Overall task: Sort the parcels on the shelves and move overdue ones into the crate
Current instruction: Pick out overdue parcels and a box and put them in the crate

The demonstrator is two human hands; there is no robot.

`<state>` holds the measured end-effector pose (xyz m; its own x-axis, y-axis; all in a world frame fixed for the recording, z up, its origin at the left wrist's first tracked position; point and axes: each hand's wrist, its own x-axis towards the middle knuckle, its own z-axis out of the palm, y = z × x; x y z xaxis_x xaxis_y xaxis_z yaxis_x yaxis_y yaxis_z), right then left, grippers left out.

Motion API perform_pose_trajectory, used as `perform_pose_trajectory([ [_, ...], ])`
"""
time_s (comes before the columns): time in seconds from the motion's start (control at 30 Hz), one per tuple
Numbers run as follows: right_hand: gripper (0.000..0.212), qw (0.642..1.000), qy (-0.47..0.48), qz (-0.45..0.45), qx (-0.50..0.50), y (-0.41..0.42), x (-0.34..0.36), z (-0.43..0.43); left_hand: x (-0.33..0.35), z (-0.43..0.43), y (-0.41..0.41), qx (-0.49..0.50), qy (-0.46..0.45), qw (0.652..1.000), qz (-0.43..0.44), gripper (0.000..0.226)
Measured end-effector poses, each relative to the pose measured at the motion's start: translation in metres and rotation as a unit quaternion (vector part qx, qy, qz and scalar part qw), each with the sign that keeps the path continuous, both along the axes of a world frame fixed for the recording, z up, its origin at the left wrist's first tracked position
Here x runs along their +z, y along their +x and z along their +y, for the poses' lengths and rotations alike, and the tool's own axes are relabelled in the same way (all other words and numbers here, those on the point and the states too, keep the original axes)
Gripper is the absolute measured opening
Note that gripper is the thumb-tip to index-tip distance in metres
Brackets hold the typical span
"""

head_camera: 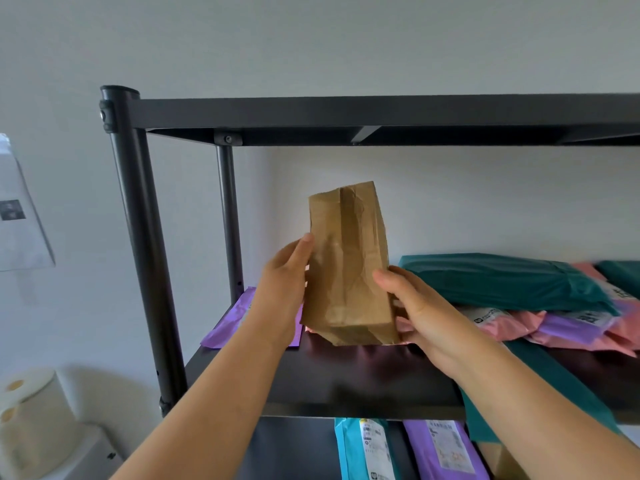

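Observation:
A brown paper bag parcel stands upright just above the black shelf board, held between both hands. My left hand grips its left side, thumb at the front edge. Gripping the lower right side is my right hand, with fingers behind the bag. A purple mailer lies flat on the shelf behind my left hand. To the right, a teal mailer tops a pile of pink and purple mailers. The crate is out of view.
The black metal rack has a post at the left and an upper shelf overhead. On the lower shelf lie a cyan mailer and a purple mailer. Paper rolls stand at the lower left.

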<state>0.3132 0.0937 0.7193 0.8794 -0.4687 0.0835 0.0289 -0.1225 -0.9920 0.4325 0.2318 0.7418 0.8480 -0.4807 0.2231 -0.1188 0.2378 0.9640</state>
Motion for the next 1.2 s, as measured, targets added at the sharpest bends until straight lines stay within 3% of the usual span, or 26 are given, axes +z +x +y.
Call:
perform_pose_trajectory([
  [0.1,0.070,0.992,0.115,-0.024,0.041,-0.002,-0.005,-0.005,-0.008,-0.002,0.004,-0.037,0.020,0.999,0.016,0.033],
  [0.23,0.061,0.969,0.226,-0.056,0.082,-0.005,-0.008,-0.006,-0.020,-0.005,0.008,-0.057,0.072,0.995,0.039,0.076],
  [0.33,0.055,0.944,0.298,-0.089,0.109,-0.007,-0.008,-0.006,-0.025,-0.005,0.008,-0.090,0.070,0.990,0.078,0.044],
  [0.63,0.043,0.938,0.321,-0.109,0.070,-0.001,-0.016,-0.024,-0.024,-0.005,0.014,-0.098,-0.009,0.983,0.153,0.038],
  [0.8,0.039,0.939,0.320,-0.125,0.033,0.001,-0.019,-0.030,-0.021,-0.001,0.018,-0.123,-0.063,0.979,0.149,0.034],
  [1.03,0.037,0.921,0.360,-0.135,0.059,0.000,-0.019,-0.020,-0.017,0.002,0.017,-0.190,-0.075,0.960,0.193,0.032],
  [1.2,0.033,0.946,0.302,-0.117,0.013,0.002,-0.020,-0.016,-0.021,0.001,0.015,-0.214,-0.080,0.950,0.213,0.032],
])
